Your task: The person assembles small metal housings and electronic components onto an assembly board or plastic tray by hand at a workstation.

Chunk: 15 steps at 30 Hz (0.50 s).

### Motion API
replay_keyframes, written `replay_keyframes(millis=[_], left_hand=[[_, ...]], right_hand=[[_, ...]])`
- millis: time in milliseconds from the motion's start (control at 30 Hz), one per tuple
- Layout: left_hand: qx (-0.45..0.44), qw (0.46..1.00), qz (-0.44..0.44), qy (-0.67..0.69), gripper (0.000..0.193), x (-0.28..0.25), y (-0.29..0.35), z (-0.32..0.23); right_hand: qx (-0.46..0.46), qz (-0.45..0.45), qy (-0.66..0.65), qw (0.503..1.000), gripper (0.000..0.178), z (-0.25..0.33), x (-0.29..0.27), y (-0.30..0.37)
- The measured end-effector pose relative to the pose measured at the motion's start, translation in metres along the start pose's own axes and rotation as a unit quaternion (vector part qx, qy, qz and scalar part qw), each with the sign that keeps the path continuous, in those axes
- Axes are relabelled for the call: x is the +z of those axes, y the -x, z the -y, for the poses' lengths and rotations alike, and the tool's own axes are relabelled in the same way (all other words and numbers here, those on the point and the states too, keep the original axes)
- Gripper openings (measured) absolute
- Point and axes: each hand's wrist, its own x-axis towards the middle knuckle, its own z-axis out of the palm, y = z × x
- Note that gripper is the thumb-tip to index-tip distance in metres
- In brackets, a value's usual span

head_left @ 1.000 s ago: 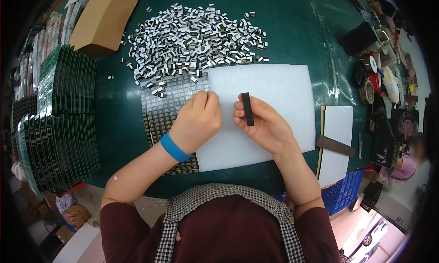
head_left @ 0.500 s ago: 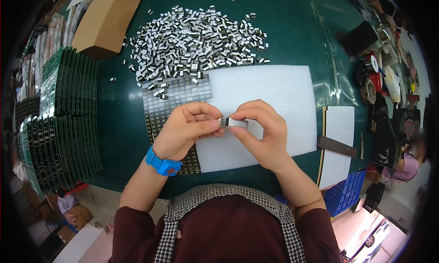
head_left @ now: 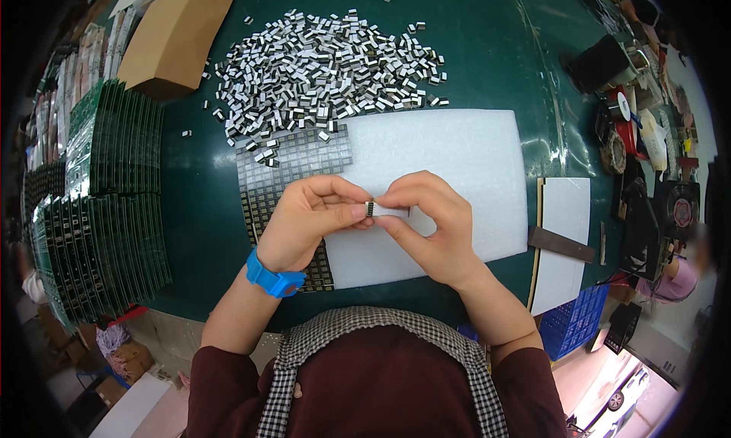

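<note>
My left hand (head_left: 308,216) is closed, pinching a small dark piece with light stripes (head_left: 369,209) between thumb and fingers. My right hand (head_left: 434,221) grips a short white-faced block (head_left: 392,209) by its edges, its left end against the striped piece. The left fingers partly cover the striped piece. Both hands are just above a white foam sheet (head_left: 457,164). Under and beyond my left hand, rows of small dark and silver rectangular parts (head_left: 297,150) cover the sheet's left side. A blue wrist strap (head_left: 272,277) circles my left wrist.
A large heap of small white-faced black blocks (head_left: 327,69) lies beyond the foam on the green table (head_left: 487,65). Stacked green circuit boards (head_left: 106,240) and a cardboard box (head_left: 175,38) stand left. At right are a white board (head_left: 563,278), a dark metal bar (head_left: 561,244) and a blue crate (head_left: 575,324).
The white-faced block in my right hand has moved slightly left, closing the gap to the striped piece. The striped piece has turned to show its dark striped side. The heap is unchanged.
</note>
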Motion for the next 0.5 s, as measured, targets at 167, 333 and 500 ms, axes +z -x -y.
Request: replay_keyframes(millis=[167,333,500], left_hand=[[0.012,0.999,-0.021,-0.033,0.015,0.0,0.0,0.0],[0.043,0.969,-0.101,-0.22,0.017,0.017,0.005,-0.004],[0.043,0.953,-0.083,-0.288,0.02,0.014,0.006,-0.009]], right_hand=[[-0.035,0.004,0.07,0.997,0.023,0.0,0.0,-0.001],[-0.084,0.008,0.154,0.985,0.022,-0.005,0.006,0.001],[-0.053,0.042,0.105,0.992,0.019,-0.002,0.007,0.003]])
